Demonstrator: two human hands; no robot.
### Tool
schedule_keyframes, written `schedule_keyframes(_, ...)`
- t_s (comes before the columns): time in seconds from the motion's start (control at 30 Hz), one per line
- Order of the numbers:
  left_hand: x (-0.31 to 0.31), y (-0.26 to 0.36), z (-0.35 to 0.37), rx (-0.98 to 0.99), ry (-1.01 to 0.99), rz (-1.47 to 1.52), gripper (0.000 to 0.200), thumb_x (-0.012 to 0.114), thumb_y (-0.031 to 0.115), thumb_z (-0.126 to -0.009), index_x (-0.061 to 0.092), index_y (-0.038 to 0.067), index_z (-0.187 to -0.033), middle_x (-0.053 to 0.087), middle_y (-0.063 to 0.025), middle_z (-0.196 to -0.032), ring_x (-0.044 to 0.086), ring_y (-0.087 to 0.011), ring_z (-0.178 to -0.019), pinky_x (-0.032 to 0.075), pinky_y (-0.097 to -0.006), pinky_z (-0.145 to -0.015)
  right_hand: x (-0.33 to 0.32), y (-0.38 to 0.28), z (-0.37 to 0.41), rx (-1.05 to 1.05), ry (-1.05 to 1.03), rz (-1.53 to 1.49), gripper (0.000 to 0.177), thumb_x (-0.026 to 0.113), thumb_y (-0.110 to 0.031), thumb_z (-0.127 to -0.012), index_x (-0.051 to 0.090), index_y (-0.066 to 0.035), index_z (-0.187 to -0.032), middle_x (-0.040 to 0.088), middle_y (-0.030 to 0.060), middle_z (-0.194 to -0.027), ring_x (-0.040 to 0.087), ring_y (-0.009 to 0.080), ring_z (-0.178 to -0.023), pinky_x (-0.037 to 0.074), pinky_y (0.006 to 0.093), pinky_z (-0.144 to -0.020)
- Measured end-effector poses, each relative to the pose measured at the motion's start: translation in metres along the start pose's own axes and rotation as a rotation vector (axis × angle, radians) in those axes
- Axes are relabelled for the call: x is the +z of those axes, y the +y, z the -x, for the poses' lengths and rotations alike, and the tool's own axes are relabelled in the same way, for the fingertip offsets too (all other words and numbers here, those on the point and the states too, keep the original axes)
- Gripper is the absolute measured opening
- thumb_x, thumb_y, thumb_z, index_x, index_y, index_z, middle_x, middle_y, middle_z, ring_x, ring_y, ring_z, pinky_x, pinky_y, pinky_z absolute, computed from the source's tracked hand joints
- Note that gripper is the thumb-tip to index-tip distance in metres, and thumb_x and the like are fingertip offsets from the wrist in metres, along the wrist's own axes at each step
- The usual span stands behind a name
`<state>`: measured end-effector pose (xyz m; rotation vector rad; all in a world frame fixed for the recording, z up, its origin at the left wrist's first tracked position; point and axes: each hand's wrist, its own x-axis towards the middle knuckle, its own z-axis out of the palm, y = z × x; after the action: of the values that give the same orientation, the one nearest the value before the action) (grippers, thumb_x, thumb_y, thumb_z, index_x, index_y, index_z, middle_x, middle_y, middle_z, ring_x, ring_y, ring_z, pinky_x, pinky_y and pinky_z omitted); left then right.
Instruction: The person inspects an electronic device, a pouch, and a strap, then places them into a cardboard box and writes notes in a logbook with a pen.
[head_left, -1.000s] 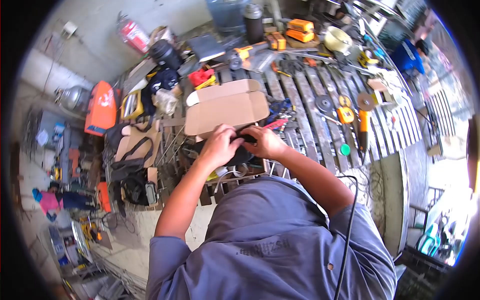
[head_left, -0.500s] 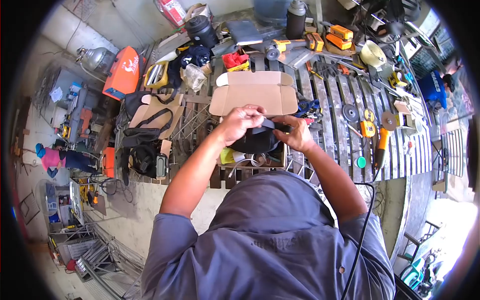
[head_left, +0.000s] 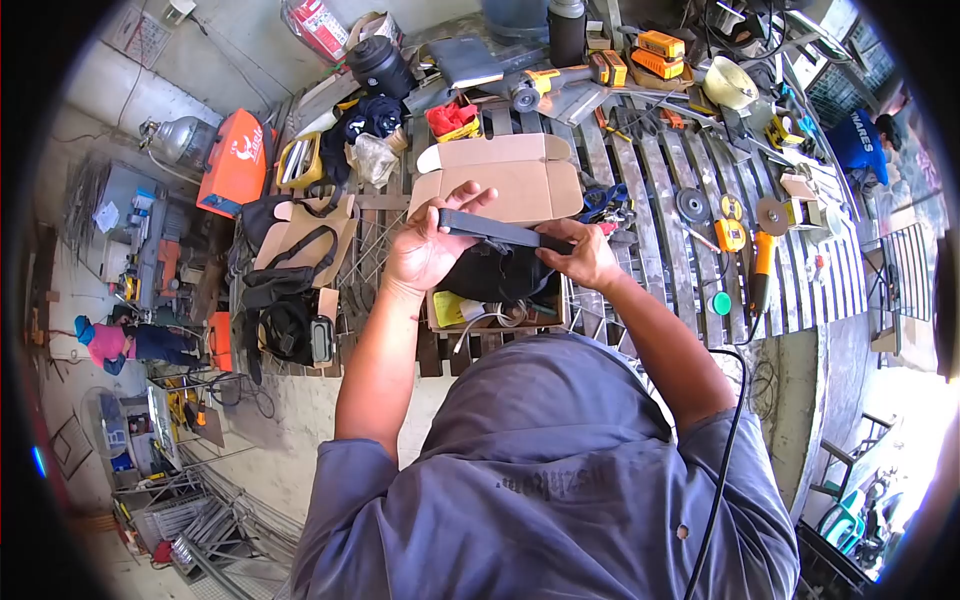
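A dark strap (head_left: 492, 229) is stretched between my two hands above an open cardboard box (head_left: 482, 192). My left hand (head_left: 420, 250) grips its left end near the thumb, with the other fingers raised and apart. At the other end, my right hand (head_left: 585, 257) pinches the strap between thumb and fingers. Beneath the strap, a black fabric item (head_left: 490, 274) bulges over the box. Also in the box are a yellow-green item (head_left: 455, 308) and a pale cable (head_left: 478, 324), whose end hangs over the front edge.
Left on the slatted table (head_left: 655, 215) lie black straps (head_left: 300, 255) on cardboard. An angle grinder (head_left: 763, 265) and a green cap (head_left: 720, 303) lie right. Behind are another grinder (head_left: 540, 88) and a black jug (head_left: 381, 66). A person (head_left: 110, 342) stands far left, another (head_left: 862, 150) far right.
My left hand has moved left and opened its outer fingers, drawing the strap out longer and flatter. My right hand stays at the right end. The camera view has shifted slightly.
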<state>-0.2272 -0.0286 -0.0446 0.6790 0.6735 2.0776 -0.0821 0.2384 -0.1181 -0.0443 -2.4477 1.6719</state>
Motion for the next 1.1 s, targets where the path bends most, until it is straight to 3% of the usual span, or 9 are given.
schedule_keyframes(0.17, 0.016, 0.0, -0.002, -0.131, 0.187, -0.07, 0.036, 0.058, 0.048, -0.115, 0.069, 0.016, -0.126, 0.06, -0.0189, -0.154, 0.049, -0.0538, -0.152, 0.047, -0.0695, -0.114, 0.0, 0.007, 0.001, 0.09, 0.058, -0.081, 0.048, 0.087, -0.023, -0.092, 0.072, 0.001, -0.13, 0.082, 0.0166, -0.119, 0.079, 0.0261, -0.114, 0.06, 0.0403, -0.102)
schedule_keyframes(0.2, 0.037, 0.006, -0.009, -0.195, 0.263, -0.251, 0.044, 0.053, 0.052, -0.115, 0.057, 0.013, -0.136, 0.064, -0.021, -0.147, 0.065, -0.0478, -0.137, 0.057, -0.0584, -0.104, 0.003, 0.008, 0.001, 0.107, 0.082, -0.111, 0.047, 0.087, -0.024, -0.093, 0.072, 0.001, -0.13, 0.081, 0.0174, -0.119, 0.079, 0.0258, -0.113, 0.059, 0.0392, -0.1)
schedule_keyframes(0.3, 0.02, -0.001, -0.011, -0.398, 0.275, -0.581, 0.054, 0.056, 0.056, -0.114, 0.044, 0.012, -0.143, 0.065, -0.0185, -0.143, 0.074, -0.0371, -0.124, 0.062, -0.0449, -0.091, 0.001, 0.007, 0.0, 0.07, 0.087, -0.037, 0.047, 0.087, -0.023, -0.092, 0.07, 0.001, -0.129, 0.081, 0.0187, -0.116, 0.079, 0.0266, -0.114, 0.06, 0.0389, -0.098)
schedule_keyframes(0.37, 0.022, -0.003, -0.013, -0.471, 0.137, -0.916, 0.069, 0.077, 0.046, -0.106, 0.034, 0.011, -0.146, 0.068, -0.0135, -0.125, 0.077, -0.0256, -0.103, 0.059, -0.033, -0.076, 0.0, 0.007, -0.001, 0.09, 0.099, 0.014, 0.049, 0.087, -0.022, -0.089, 0.07, 0.001, -0.128, 0.081, 0.0192, -0.114, 0.079, 0.0279, -0.113, 0.061, 0.0402, -0.098)
schedule_keyframes(0.5, 0.053, 0.009, -0.017, -0.647, 0.122, -1.364, 0.079, 0.089, 0.023, -0.093, 0.037, 0.003, -0.148, 0.07, -0.0161, -0.116, 0.076, -0.0275, -0.092, 0.06, -0.0421, -0.082, -0.009, -0.008, 0.001, -0.066, 0.032, 0.06, 0.049, 0.09, -0.014, -0.083, 0.07, 0.0, -0.125, 0.08, 0.0113, -0.103, 0.077, 0.0212, -0.101, 0.06, 0.0369, -0.093)
schedule_keyframes(0.53, 0.057, 0.015, -0.019, -0.634, 0.113, -1.514, 0.077, 0.089, 0.021, -0.092, 0.039, 0.004, -0.148, 0.07, -0.0173, -0.114, 0.075, -0.0295, -0.09, 0.06, -0.0438, -0.084, -0.011, -0.01, 0.002, -0.031, -0.022, 0.054, 0.049, 0.086, -0.016, -0.081, 0.072, 0.0, -0.125, 0.081, 0.0204, -0.11, 0.081, 0.0333, -0.104, 0.063, 0.0421, -0.095)
schedule_keyframes(0.63, 0.086, 0.041, -0.026, -0.479, 0.143, -1.799, 0.068, 0.086, 0.013, -0.089, 0.046, 0.009, -0.143, 0.07, -0.0199, -0.1, 0.075, -0.0369, -0.1, 0.057, -0.0493, -0.09, -0.016, -0.022, -0.001, 0.156, -0.141, 0.166, 0.045, 0.085, -0.015, -0.08, 0.077, 0.0, -0.122, 0.082, 0.0206, -0.108, 0.081, 0.0332, -0.103, 0.063, 0.0413, -0.095)
schedule_keyframes(1.0, 0.108, 0.061, -0.037, -0.354, 0.05, -1.859, 0.054, 0.077, -0.002, -0.083, 0.047, 0.008, -0.127, 0.068, -0.0173, -0.097, 0.074, -0.0401, -0.105, 0.056, -0.0505, -0.091, -0.01, -0.002, -0.002, 0.204, -0.114, 0.248, 0.045, 0.088, -0.021, -0.08, 0.079, 0.003, -0.117, 0.082, 0.0249, -0.111, 0.081, 0.0369, -0.106, 0.063, 0.0429, -0.096)
schedule_keyframes(1.1, 0.118, 0.068, -0.043, -0.515, 0.111, -1.828, 0.056, 0.084, 0.003, -0.081, 0.055, 0.007, -0.128, 0.071, -0.0182, -0.095, 0.075, -0.0388, -0.104, 0.056, -0.0488, -0.093, -0.012, -0.014, 0.002, 0.238, -0.112, 0.225, 0.042, 0.088, -0.02, -0.08, 0.079, 0.003, -0.113, 0.081, 0.0265, -0.111, 0.08, 0.0391, -0.106, 0.062, 0.0443, -0.093)
